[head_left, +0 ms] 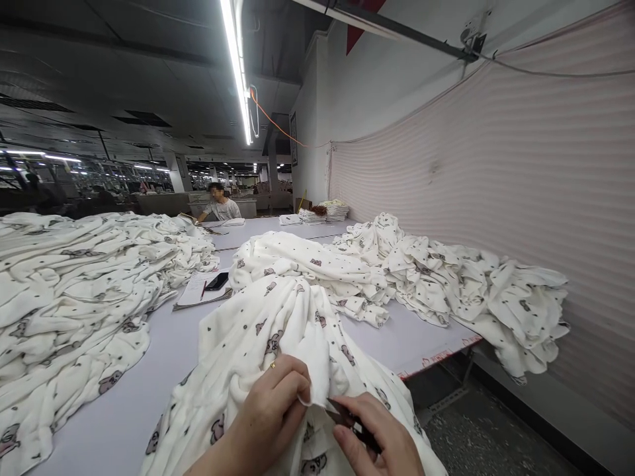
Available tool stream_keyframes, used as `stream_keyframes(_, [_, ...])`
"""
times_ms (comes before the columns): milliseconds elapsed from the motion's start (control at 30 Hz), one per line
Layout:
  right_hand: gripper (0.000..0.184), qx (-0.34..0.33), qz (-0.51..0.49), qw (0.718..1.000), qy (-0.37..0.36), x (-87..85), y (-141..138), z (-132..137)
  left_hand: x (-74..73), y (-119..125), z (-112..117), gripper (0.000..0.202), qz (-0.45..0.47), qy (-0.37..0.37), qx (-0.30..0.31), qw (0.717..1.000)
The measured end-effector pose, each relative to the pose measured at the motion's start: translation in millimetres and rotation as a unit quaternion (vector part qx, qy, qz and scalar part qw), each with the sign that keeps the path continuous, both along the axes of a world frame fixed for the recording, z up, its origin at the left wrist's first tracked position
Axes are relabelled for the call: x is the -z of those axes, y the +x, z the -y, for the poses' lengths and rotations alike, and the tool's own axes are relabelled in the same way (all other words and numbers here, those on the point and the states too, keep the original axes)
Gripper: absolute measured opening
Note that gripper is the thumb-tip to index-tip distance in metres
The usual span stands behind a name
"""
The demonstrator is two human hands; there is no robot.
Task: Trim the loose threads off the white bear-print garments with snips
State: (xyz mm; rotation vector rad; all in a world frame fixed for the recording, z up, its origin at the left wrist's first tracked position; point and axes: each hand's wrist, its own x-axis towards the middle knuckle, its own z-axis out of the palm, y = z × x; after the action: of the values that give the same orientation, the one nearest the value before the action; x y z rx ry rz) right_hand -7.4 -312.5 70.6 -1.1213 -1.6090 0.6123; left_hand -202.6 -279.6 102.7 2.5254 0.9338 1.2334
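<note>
A white fleecy cloth with grey-pink animal prints and small dark dots lies bunched in front of me, spilling over the near table edge. My left hand, wearing a ring, is closed on a fold of this cloth and pinches its edge. In my right hand is a pair of dark thread snips. The blades point left and are parted at the cloth's edge, just right of my left fingertips. Whether they touch a thread cannot be made out. My palm hides part of the snips' handle.
A large heap of the same cloth covers the table's left; another pile hangs over its right edge. On the pale table a phone and a pen lie on papers. A person sits at the far end, near stacked pieces.
</note>
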Motion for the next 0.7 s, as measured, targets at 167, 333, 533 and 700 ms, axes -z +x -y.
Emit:
stream_keyframes(167, [0.022,-0.051,0.100,0.994,-0.005,-14.8,4.3,-6.4,-4.5,0.1,-0.4,0.022,0.000,0.004,0.007,1.000])
stream_keyframes(333, [0.022,-0.024,0.071,0.997,0.002,-5.5,-0.8,-7.5,-5.0,-0.7,-2.7,0.022,0.001,0.013,0.005,1.000])
stream_keyframes(533, [0.016,0.069,-0.036,0.997,0.026,9.5,-20.9,-22.9,-22.2,0.8,-3.7,0.010,0.011,-0.156,-0.049,0.986])
stream_keyframes(700, [0.019,0.089,-0.106,0.990,0.001,-0.1,-23.1,-37.4,-43.1,2.3,-7.8,0.012,0.074,-0.376,-0.065,0.921])
